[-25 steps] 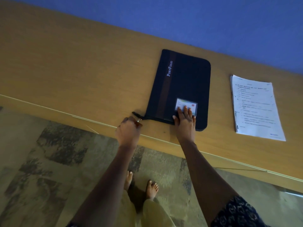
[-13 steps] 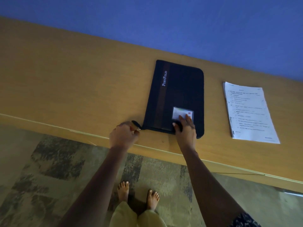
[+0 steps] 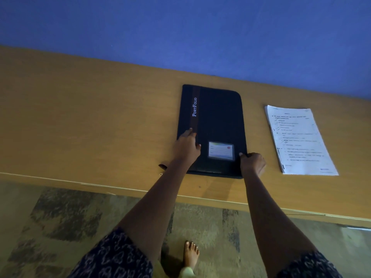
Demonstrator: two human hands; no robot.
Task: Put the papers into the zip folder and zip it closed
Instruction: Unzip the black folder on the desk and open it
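Observation:
A dark zip folder point(image 3: 218, 121) with a brown stripe, "PortFolio" lettering and a card window lies flat on the wooden table point(image 3: 90, 127). My left hand point(image 3: 187, 145) rests flat on its left part, fingers straight and pointing away from me. My right hand point(image 3: 253, 163) grips the folder's near right edge with curled fingers, thumb on the cover. A stapled stack of printed white papers point(image 3: 299, 141) lies on the table to the right of the folder, apart from it. The zip pull strap point(image 3: 163, 167) sticks out at the near left corner.
A blue wall point(image 3: 200, 33) runs along the table's far edge. The table's near edge point(image 3: 120, 189) crosses the view below the folder. My bare foot point(image 3: 190, 253) stands on a patterned floor beneath.
My left hand let go of the zip pull and moved up onto the folder's cover. My right hand shifted from the card window to the near right edge and curled round it.

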